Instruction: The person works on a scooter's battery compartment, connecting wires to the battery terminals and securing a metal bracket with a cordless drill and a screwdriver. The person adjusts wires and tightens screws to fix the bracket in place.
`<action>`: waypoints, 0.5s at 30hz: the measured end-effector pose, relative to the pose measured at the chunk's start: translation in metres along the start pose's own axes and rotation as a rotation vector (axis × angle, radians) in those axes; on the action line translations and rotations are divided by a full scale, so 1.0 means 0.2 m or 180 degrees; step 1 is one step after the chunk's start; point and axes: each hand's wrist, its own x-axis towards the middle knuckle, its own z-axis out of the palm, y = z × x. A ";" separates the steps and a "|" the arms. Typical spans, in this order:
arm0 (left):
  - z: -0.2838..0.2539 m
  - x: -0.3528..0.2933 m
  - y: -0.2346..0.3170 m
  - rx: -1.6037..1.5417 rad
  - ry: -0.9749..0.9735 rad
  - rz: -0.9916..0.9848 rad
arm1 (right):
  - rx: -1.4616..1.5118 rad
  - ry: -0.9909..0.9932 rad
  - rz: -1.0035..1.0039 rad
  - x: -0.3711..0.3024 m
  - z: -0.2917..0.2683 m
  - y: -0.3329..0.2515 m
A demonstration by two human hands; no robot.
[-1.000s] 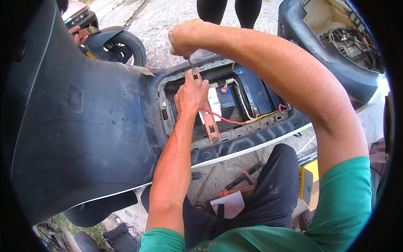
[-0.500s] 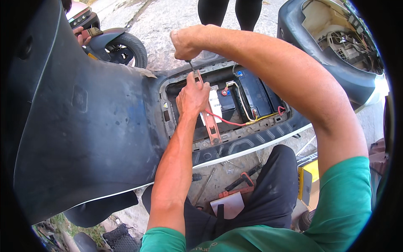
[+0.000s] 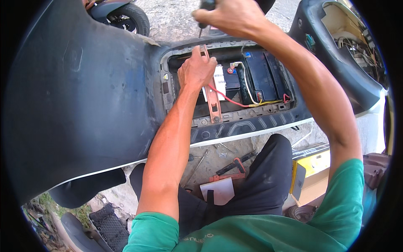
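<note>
A scooter's dark floor panel [image 3: 84,101] lies in front of me, with an open battery compartment [image 3: 226,80] in it. My left hand [image 3: 196,71] rests inside the compartment, fingers on the top end of a rusty metal hold-down strap [image 3: 213,98]. My right hand [image 3: 235,17] is at the upper edge of the view, closed around a screwdriver [image 3: 203,21] whose tip points down at the strap's upper end. A black battery [image 3: 262,75] with red and yellow wires [image 3: 235,103] sits to the right of the strap.
Pliers with red handles [image 3: 235,166], a small screwdriver [image 3: 197,166] and a white card [image 3: 218,189] lie on the ground between my knees. A yellow box [image 3: 312,166] is at my right. Another scooter's wheel [image 3: 130,17] stands at upper left, and an open body shell [image 3: 348,46] at right.
The view has tilted down and drawn closer. My right hand with the screwdriver now sits at the top edge; my left hand stays on the strap.
</note>
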 end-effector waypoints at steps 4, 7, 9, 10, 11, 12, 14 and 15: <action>0.04 0.01 -0.02 -0.0037 0.0101 -0.0012 | 0.1712 -0.0444 0.0548 -0.34 -0.29 -0.01; 0.04 -0.01 0.01 -0.0090 0.0034 0.0056 | 0.2668 -0.1641 0.1353 -0.60 -0.20 -0.04; 0.03 0.00 0.01 -0.0108 -0.0034 -0.0042 | 0.1410 -0.1938 0.0544 -0.72 -0.04 -0.05; 0.03 0.00 0.00 -0.0108 -0.0071 -0.0097 | 0.0683 -0.2129 0.0067 -0.75 0.04 -0.05; 0.04 0.00 -0.01 -0.0122 -0.0013 -0.0050 | 0.0340 -0.2226 0.0054 -0.81 0.16 -0.02; 0.04 0.00 -0.02 -0.0136 0.0036 -0.0007 | 0.0125 -0.2193 0.0039 -0.84 0.21 -0.04; 0.07 0.00 -0.04 -0.0147 0.0153 0.0082 | -0.0211 -0.2099 -0.0107 -0.86 0.24 -0.07; 0.06 -0.01 -0.03 -0.0160 0.0108 0.0051 | -0.0324 -0.2056 -0.0244 -0.86 0.25 -0.08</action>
